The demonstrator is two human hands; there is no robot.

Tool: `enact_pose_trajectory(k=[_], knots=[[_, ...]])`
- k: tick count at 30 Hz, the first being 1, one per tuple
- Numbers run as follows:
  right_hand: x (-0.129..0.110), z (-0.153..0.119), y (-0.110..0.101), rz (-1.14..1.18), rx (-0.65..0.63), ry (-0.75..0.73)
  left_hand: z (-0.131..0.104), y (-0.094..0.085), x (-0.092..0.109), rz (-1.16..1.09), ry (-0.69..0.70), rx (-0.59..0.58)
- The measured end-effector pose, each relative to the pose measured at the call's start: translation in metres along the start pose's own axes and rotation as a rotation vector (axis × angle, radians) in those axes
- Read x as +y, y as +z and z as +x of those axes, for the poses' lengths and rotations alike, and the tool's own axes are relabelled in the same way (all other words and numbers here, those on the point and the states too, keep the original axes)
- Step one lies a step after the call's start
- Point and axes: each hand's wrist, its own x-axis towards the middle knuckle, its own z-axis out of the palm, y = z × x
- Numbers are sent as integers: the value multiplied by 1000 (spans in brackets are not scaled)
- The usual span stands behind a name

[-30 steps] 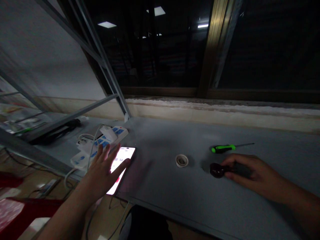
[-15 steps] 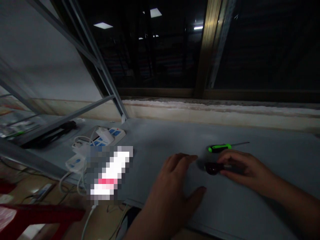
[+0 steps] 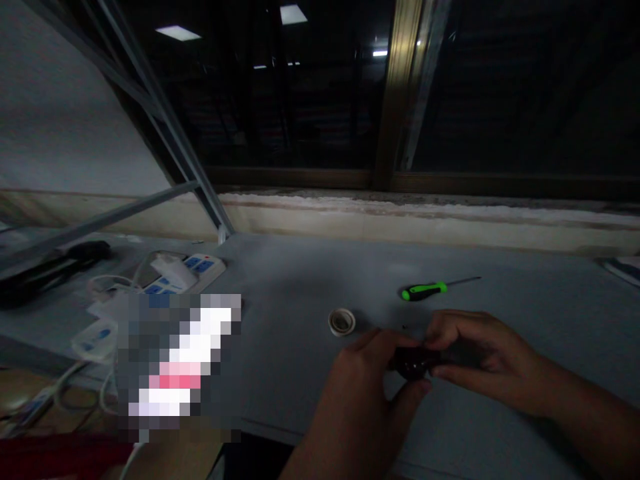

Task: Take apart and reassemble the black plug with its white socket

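Presently I note both hands meeting low and right of centre in the frame, over the grey table (image 3: 310, 280). Between them sits a small dark rounded object (image 3: 411, 363), glossy, too dim for me to identify further. The left hand (image 3: 357, 393) comes up from the bottom edge, its thumb and fingertips curled against the left side of the object; the right hand (image 3: 480, 360) enters from the lower right, its fingers bent round the right side of the object. Both hands are closed on it in a pinching hold, so the object lies directly between the two sets of fingertips, just above the tabletop or resting on it; I cannot tell which. Just up and left of the left hand lies a small pale ring (image 3: 342, 321), flat on the table, near the hand but apart from it. Above the right hand, a screwdriver (image 3: 440, 288) with a green handle lies on the table, shaft pointing to the right, apart from both hands. At the left of the frame I see a white power strip (image 3: 193, 267) with blue sockets and white cables, and below it a blurred-out bright patch. A dark window fills the upper half.
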Motion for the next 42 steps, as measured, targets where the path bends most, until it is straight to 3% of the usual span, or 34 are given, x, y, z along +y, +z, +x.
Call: enact_pose_trajectory(k=[2, 4, 10, 12, 19, 22, 28, 33, 37, 42], knots=[[-1, 1, 5, -3, 10, -48, -4, -11, -1, -38, -22, 24], [1, 2, 8, -48, 30, -53, -5, -24, -5, -178, -46, 134], [18, 14, 9, -365, 63, 9, 7, -55, -23, -869, -68, 777], [23, 18, 13, -430, 18, 20, 11, -60, -25, -1034, -80, 867], [28, 22, 30, -584, -39, 50, 11, -58, -27, -1198, -283, 675], [24, 25, 34, -586, -142, 34, 10, -57, -24, -1175, -336, 596], [11, 47, 38, -664, -293, 41, 13, -56, -31, -1236, -288, 620], [11, 59, 40, -583, -256, 25, 13, -54, -33, -1233, -244, 578], [20, 51, 43, -566, -226, 117, 12, -50, -27, -1167, -292, 528], [34, 45, 42, -568, -142, 97, 13, -37, -29, -1095, -283, 452]])
